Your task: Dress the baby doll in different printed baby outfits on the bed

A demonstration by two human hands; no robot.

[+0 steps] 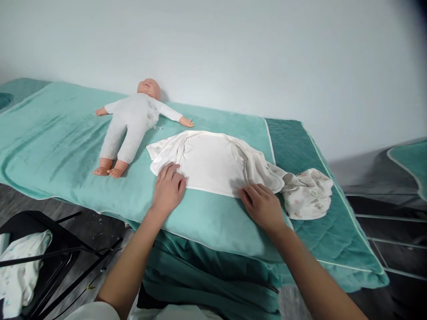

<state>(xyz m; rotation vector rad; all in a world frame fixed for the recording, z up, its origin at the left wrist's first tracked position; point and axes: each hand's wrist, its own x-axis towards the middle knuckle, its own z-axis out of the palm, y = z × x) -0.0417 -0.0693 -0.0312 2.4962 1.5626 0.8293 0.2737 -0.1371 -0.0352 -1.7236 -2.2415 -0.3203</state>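
A white baby garment (210, 162) lies spread flat on a teal blanket (60, 146), its patterned sleeve end bunched at the right (308, 193). My left hand (168, 189) rests flat on the garment's near left corner, fingers stretched out. My right hand (263, 205) presses on the near right edge, fingers curled down onto the cloth. A baby doll (131, 122) in a pale suit lies on its back to the left of the garment, arms spread.
The blanket covers a padded teal table (300, 142) against a white wall. A black folding chair (50, 258) with a white cloth (20, 271) on it stands at the lower left. Dark floor shows on the right.
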